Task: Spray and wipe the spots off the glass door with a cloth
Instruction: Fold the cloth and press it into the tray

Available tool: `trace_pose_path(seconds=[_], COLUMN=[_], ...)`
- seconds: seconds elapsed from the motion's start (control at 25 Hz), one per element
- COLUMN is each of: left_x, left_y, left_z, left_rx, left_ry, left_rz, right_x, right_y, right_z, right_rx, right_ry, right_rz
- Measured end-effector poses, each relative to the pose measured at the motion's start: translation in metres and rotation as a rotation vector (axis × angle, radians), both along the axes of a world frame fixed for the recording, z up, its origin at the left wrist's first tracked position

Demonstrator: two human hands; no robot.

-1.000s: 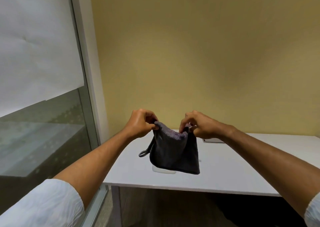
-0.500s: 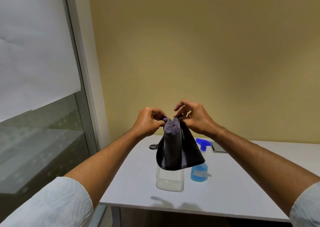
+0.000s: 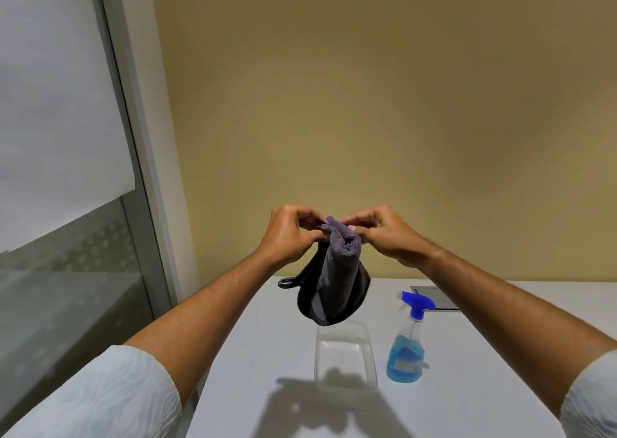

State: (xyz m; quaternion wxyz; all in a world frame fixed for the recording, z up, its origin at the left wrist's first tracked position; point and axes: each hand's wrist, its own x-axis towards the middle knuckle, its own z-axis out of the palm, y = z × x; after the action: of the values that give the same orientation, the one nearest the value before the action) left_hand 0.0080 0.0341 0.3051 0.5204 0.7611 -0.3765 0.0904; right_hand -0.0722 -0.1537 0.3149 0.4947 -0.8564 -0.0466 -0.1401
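Observation:
A dark grey cloth hangs folded in the air above the white table. My left hand pinches its top edge from the left, and my right hand pinches the same edge from the right, fingers almost touching. A small loop dangles from the cloth's left side. A spray bottle with blue liquid and a blue trigger head stands on the table to the right of the cloth. The glass door fills the left side, its upper part covered by white paper.
A clear plastic tub sits on the table right under the cloth, left of the bottle. A flat grey panel lies in the tabletop behind the bottle. A yellow wall rises behind the table. The door's pale frame stands between glass and wall.
My two hands have come together, bringing the cloth's top corners to one point so the cloth is folded. The view has tilted down, revealing more of the table, tub and bottle.

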Motion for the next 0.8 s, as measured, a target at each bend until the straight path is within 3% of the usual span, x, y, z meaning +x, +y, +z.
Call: trace_pose_path(seconds=[0.12,0.44,0.8], left_x=[0.011,0.033,0.052], left_y=[-0.002,-0.009,-0.043], left_z=[-0.001,0.003,0.009], left_rx=[0.01,0.161,0.116], left_ry=[-0.034,-0.141,-0.184], left_rz=[0.025,0.091,0.126], right_x=[0.012,0.038,0.046], right_y=[-0.002,-0.001,-0.056], right_z=[0.001,0.004,-0.01], right_rx=[0.106,0.119,0.257], right_ry=[0.099,0.083,0.103], right_rz=[0.003,-0.01,0.086])
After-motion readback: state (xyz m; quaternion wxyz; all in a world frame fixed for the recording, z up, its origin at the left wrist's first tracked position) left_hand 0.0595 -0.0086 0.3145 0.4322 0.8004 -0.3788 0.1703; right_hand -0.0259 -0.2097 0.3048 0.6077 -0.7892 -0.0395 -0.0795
